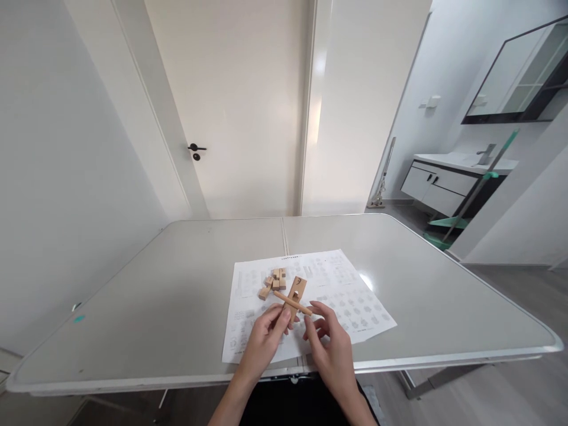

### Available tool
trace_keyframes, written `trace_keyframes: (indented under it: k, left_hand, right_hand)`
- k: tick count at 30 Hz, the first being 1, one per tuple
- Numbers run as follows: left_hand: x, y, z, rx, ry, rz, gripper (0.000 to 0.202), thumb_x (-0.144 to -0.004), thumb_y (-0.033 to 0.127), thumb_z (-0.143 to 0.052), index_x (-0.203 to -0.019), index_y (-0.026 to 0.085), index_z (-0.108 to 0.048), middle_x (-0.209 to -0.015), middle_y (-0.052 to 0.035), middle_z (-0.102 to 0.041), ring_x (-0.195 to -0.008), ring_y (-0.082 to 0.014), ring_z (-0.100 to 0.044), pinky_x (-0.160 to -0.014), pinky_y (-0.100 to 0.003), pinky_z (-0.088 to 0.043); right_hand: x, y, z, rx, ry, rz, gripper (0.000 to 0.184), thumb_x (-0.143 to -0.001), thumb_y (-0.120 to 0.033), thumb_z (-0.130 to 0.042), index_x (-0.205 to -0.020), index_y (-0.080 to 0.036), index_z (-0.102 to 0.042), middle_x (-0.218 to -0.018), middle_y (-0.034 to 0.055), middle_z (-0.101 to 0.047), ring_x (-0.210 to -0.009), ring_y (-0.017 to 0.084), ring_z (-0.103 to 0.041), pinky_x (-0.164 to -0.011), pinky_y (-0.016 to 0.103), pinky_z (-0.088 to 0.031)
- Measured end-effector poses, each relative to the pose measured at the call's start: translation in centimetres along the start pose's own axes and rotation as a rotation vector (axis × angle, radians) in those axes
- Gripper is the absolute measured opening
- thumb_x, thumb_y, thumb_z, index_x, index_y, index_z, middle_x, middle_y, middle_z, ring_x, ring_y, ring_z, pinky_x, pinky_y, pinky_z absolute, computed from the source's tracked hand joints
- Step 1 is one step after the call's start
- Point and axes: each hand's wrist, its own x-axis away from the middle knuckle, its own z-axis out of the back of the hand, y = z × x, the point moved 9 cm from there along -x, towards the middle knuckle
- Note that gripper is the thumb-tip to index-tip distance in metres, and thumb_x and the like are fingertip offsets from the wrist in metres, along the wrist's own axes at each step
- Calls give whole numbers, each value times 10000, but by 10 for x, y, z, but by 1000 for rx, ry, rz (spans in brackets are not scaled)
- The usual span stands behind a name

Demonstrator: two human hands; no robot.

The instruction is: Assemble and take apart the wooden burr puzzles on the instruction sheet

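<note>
My left hand (265,340) is closed round the lower end of a flat notched wooden piece (296,291) that points away from me. My right hand (327,346) pinches a thin wooden stick (290,302) at its right end; the stick lies across the notched piece. Both hands hover over a printed instruction sheet (350,302) on the grey table (177,307). Just beyond the hands, several small wooden blocks (274,281) lie in a loose cluster on the sheet.
The table's near edge (133,381) runs just under my wrists. A seam (284,234) splits the tabletop down the middle. Beyond stand a white door with a black handle (196,148), and at right a vanity cabinet (448,183) and a green mop (479,186).
</note>
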Motion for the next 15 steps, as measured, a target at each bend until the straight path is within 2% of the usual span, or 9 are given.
trace_keyframes:
  k: [5,8,12,15]
  left_hand:
    - [1,-5,-2,-19,-31,24,437,-1029,547,-523,-824,178,-638,-767,-12,-553,-730,-171,-506,-699,-287,-423]
    - [2,-5,-6,-5,-63,43,451,-1025,557,-525,-797,179,-617,-705,3,-529,-687,-161,-486,-666,-282,-399]
    - [3,-1,-10,8,-90,72,480,-1013,596,-523,-815,176,-644,-710,-7,-552,-692,-169,-507,-673,-287,-419]
    - [3,5,-10,-10,-83,49,480,-1006,597,-536,-810,178,-664,-766,-35,-601,-754,-191,-549,-734,-297,-468]
  right_hand:
    - [-9,8,-11,-166,-168,-105,441,-1016,-529,-584,-1297,-191,-625,-836,50,-754,-628,194,-695,-597,283,-558]
    - [-12,11,-14,-219,-246,-145,497,-992,-557,-608,-1331,-194,-617,-888,56,-751,-620,192,-671,-587,295,-539]
    - [-14,12,-15,-202,-289,-165,500,-969,-570,-630,-1302,-197,-644,-829,30,-705,-615,183,-597,-575,291,-502]
    - [-16,8,-12,-308,-274,-167,458,-940,-558,-675,-1237,-212,-633,-782,-1,-657,-628,175,-577,-578,276,-495]
